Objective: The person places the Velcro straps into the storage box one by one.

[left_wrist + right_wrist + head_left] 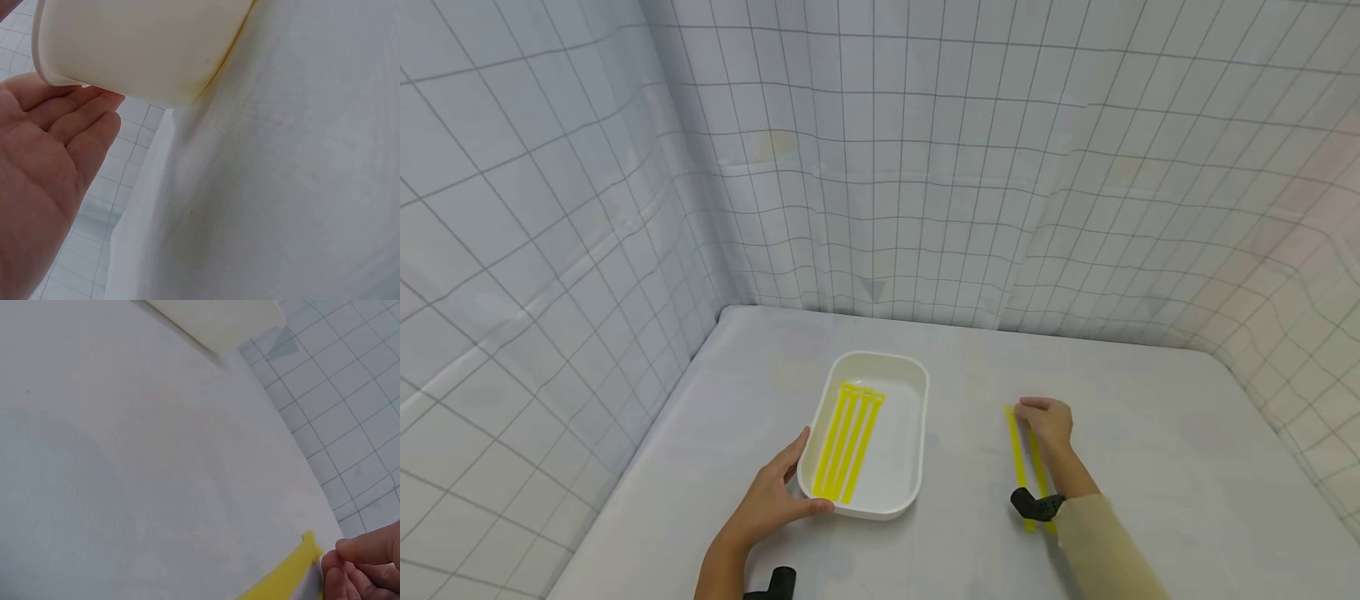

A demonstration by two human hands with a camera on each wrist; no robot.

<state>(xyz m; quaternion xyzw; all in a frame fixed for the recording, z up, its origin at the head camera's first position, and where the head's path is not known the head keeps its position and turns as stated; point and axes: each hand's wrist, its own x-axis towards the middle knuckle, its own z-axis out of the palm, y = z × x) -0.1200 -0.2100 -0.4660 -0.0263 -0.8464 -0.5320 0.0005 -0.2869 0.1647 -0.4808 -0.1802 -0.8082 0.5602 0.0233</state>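
A white tray (898, 450) holds several flat yellow strips (848, 442) with small T-shaped ends, lying side by side in its left half. My left hand (772, 498) spans the tray's near left corner, thumb at the near rim and fingers along the left side. In the left wrist view those fingers look fairly straight against the tray's outer wall (137, 50). Right of the tray, two more yellow strips (1017, 450) lie on the table. At the far end of the right-hand one, my right hand (1049, 421) pinches with thumb and fingertips, partly covering it.
A white cloth covers the table (955, 542). White curtains (910, 167) with a dark grid stand behind and on both sides. Each wrist carries a black camera mount (1036, 505); the right one hides part of the strips below it.
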